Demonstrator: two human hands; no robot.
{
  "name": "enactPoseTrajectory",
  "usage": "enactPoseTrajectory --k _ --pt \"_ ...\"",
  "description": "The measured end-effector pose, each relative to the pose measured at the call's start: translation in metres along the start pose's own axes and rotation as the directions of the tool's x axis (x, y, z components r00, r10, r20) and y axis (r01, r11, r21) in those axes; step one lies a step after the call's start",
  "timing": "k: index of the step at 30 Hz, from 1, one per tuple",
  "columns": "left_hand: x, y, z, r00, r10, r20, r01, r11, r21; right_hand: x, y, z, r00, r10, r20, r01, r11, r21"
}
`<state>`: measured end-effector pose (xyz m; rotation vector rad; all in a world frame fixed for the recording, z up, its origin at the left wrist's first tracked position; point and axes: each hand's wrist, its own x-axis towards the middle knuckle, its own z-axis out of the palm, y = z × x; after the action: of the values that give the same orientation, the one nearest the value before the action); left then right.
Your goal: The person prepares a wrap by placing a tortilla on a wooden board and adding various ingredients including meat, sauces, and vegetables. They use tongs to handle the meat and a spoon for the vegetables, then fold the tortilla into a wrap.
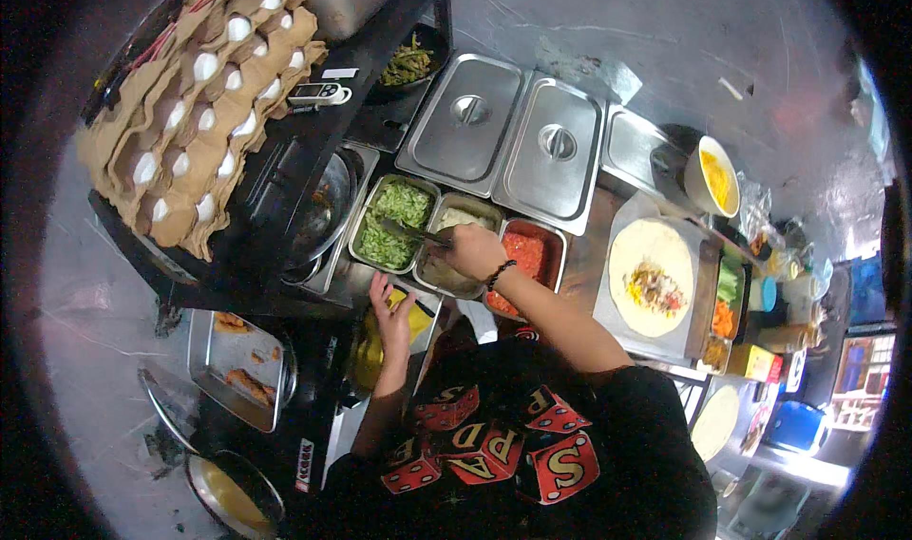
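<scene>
My right hand (479,252) grips a dark serving utensil (417,233), whose tip rests in shredded lettuce (399,201) in a steel pan. Whether it is tongs or a spoon, I cannot tell. Under that hand is a second pan with a pale filling (467,218). Diced tomato (524,251) fills the pan to its right, partly hidden by my forearm. My left hand (390,315) is empty with its fingers apart, just in front of the lettuce pan and over a yellow item (420,320). Farther right, a flat tortilla (650,276) on paper bears a mixed filling (652,289).
Two lidded steel pans (467,116) stand behind the fillings. At upper left, egg cartons (192,127) sit on a black shelf beside a thermometer (318,93). A tray of fried pieces (239,376) and a pot of oil (231,494) are at lower left. A yellow-filled bowl (712,177) stands right.
</scene>
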<state>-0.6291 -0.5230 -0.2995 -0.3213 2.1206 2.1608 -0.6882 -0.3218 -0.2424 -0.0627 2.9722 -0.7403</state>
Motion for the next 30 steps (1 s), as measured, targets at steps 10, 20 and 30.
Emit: enactPoseTrajectory --k 10,20,30 --pt "0.005 0.041 0.022 0.924 0.354 -0.143 -0.343 0.934 0.098 -0.039 -0.017 -0.038 0.995 0.087 0.050 -0.098 0.946 0.308" --pt "0.005 0.062 0.080 0.926 0.370 -0.069 -0.373 0.927 -0.028 -0.129 0.055 -0.150 0.994 0.016 -0.108 0.030 0.914 0.405" --pt "-0.061 0.063 0.206 0.730 0.286 0.620 -0.381 0.924 0.022 -0.341 0.201 -0.261 0.892 0.444 -0.084 -0.436 0.895 0.098"
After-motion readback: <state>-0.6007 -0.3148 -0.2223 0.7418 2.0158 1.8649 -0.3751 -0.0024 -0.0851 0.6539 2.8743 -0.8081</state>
